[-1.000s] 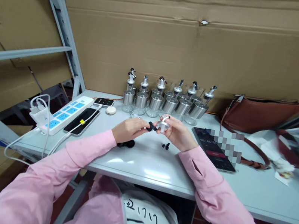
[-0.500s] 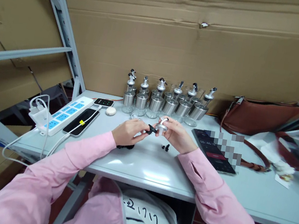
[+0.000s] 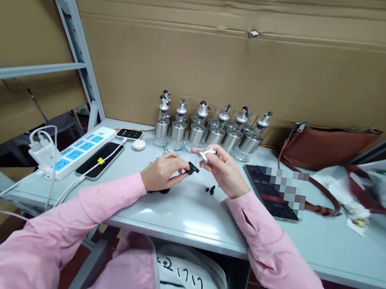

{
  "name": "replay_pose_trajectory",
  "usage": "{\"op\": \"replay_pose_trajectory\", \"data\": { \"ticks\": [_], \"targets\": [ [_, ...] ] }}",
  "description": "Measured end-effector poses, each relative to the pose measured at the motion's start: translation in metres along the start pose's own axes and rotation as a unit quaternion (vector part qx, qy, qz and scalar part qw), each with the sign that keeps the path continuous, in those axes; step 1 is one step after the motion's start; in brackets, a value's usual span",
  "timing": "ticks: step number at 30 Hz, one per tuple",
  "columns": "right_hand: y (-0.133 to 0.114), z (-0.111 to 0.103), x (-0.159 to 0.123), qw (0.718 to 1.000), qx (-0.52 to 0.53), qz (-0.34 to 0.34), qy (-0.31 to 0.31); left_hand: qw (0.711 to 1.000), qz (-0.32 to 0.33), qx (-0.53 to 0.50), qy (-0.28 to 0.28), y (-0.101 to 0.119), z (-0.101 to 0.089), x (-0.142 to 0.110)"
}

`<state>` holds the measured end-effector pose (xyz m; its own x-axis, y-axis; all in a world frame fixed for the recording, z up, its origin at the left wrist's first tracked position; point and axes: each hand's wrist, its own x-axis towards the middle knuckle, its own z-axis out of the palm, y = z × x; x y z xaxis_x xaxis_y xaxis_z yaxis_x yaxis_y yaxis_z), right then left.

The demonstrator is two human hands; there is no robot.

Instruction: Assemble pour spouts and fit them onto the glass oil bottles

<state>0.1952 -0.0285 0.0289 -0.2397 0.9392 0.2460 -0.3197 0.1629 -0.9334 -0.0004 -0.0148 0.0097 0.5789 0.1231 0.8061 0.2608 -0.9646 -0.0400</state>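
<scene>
Between its fingertips my left hand pinches a small black plastic part with a ridged lower side. My right hand grips a silver metal pourer top, tilted on its side, just above and right of the black part. The two pieces are apart. On the table below my right hand lie several tiny black stoppers. More black parts are mostly hidden under my left hand. A clear round piece shows partly behind that hand.
Steel-and-glass oil bottles with pourer tops stand in rows at the back. Left are a power strip, a phone with cable and a white round case. Another phone and a brown bag lie right.
The silver pourer top has tipped over from upright and moved away from the black part, which sits slightly lower. The whole view has shifted a little.
</scene>
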Motion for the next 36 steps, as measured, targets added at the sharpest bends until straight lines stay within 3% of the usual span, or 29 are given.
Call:
{"op": "replay_pose_trajectory", "data": {
  "ticks": [16, 22, 28, 36],
  "targets": [
    [0.005, -0.001, 0.001, 0.998, -0.035, 0.037, -0.041, 0.998, -0.017, 0.054, -0.002, -0.007, 0.000, -0.004],
    [0.006, 0.000, 0.000, 0.997, -0.047, 0.053, -0.041, 0.997, -0.053, 0.059, -0.001, -0.004, 0.000, -0.002],
    [0.008, 0.000, -0.001, 0.994, -0.083, 0.052, -0.047, 0.994, -0.011, 0.101, -0.051, -0.006, 0.000, -0.004],
    [0.013, -0.002, -0.001, 0.993, -0.059, 0.060, -0.080, 0.991, 0.011, 0.135, -0.020, -0.009, 0.002, -0.005]
  ]
}}
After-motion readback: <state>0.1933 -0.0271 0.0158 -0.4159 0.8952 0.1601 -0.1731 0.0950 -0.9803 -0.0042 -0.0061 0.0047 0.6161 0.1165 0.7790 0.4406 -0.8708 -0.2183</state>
